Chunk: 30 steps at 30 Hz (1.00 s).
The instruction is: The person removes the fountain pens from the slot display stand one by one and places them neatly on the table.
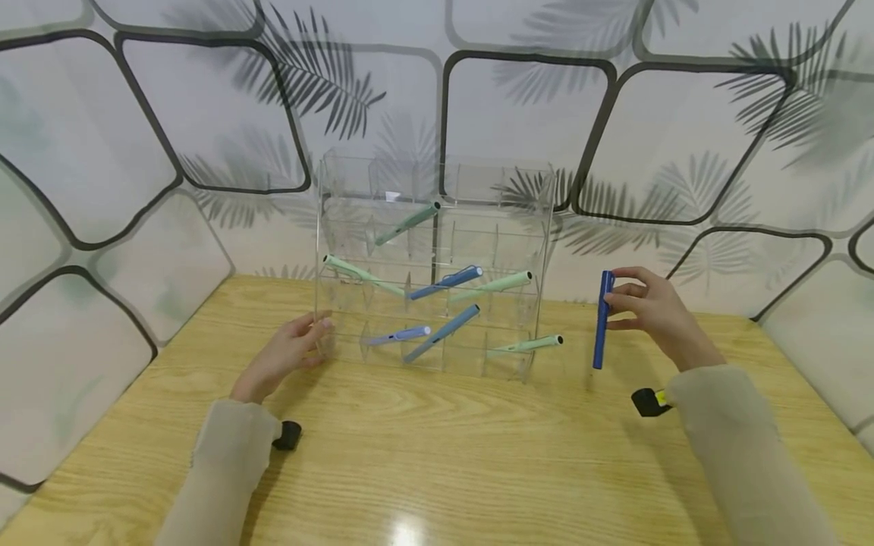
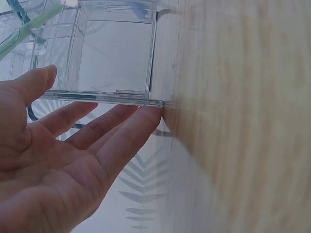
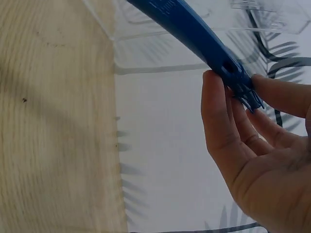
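Note:
A clear acrylic rack (image 1: 492,364) with rows of small compartments stands against the patterned backdrop. My left hand (image 1: 290,349) is at its left side. In the left wrist view, extended fingers (image 2: 129,133) touch the outside of the side panel (image 2: 104,98), and the thumb is by the front edge. To the right of the rack, my right hand (image 1: 649,315) pinches a blue pen (image 1: 602,326) near its upper end. The pen hangs almost upright, apart from the rack. In the right wrist view, thumb and fingers grip the pen (image 3: 194,36) around its clip end.
Several pens lean in the rack: a dark green pen (image 1: 410,224), a lavender pen (image 1: 399,335), two blue ones and light green ones. One light green pen (image 1: 536,345) sticks out past the right side. Wood-grain table (image 1: 437,455) lies in front; the backdrop (image 1: 526,114) rises behind.

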Tool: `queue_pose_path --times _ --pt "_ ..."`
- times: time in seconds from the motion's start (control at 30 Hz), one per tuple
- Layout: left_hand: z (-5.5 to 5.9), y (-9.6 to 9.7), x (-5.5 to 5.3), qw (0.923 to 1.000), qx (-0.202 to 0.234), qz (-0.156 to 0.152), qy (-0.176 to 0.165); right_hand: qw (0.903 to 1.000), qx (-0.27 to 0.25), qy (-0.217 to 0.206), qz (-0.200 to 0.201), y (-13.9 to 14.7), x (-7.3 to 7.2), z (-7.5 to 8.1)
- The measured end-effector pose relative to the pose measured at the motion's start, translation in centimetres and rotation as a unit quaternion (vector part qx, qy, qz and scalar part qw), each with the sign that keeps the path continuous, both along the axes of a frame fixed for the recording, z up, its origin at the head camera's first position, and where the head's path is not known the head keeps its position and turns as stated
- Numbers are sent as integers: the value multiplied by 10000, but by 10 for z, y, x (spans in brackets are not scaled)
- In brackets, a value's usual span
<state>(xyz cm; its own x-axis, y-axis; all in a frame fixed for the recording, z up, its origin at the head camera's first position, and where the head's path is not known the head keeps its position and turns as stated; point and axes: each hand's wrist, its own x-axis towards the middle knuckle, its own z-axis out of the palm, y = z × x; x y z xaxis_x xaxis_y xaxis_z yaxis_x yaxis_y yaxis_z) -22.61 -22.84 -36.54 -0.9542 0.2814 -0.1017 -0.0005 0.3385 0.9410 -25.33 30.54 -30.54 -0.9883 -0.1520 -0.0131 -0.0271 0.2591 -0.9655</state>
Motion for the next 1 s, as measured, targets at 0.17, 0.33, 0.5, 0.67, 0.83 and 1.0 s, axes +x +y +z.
queue_pose_path --times 0.17,0.33,0.5,0.67,0.83,1.0 --pt "0 0 0 10000 0 -19 27 9990 413 -122 119 -1 -4 -6" --pt "1 1 0 10000 -12 8 37 9975 613 -281 201 -1 -7 -14" --pt "1 1 0 10000 12 37 16 9954 727 -501 385 -2 -11 -26" --pt "2 2 0 10000 63 51 -23 9931 726 -679 623 -5 -14 -36" --pt "2 2 0 10000 62 53 -24 9916 718 -809 716 -6 -17 -42" --pt "2 1 0 10000 63 46 -29 9898 821 -911 718 -3 -19 -45"
